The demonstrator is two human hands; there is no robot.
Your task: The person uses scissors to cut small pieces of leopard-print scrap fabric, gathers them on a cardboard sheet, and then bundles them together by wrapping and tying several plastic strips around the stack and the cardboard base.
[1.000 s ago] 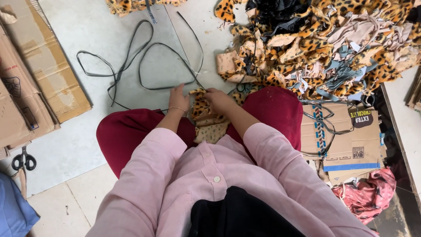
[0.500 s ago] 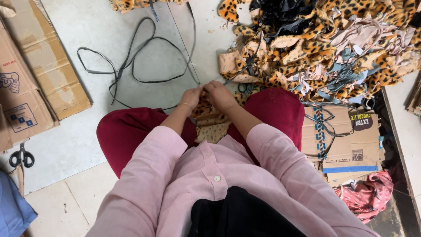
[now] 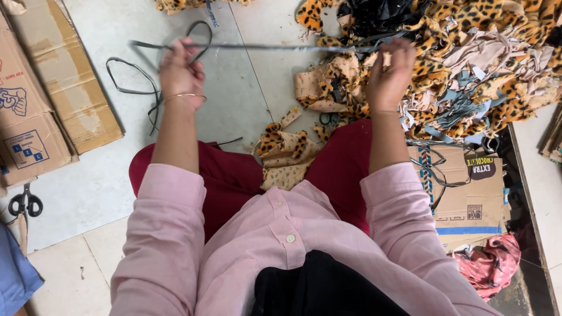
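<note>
A dark grey elastic strap (image 3: pixel 281 47) runs taut and horizontal between both raised hands, above the floor ahead of the knees. The left hand (image 3: pixel 181 73) and right hand (image 3: pixel 389 73) are each closed around an end, arms spread wide, equally near. Leopard-print scraps (image 3: pixel 287 155) lie between the knees.

I am holding both arms stretched forward and spread wide apart. My left hand (image 3: pixel 181 71) is curling into a closed pinch, wrist raised, while my right hand (image 3: pixel 389 73) is gripping closed, fingers bent inward
</note>
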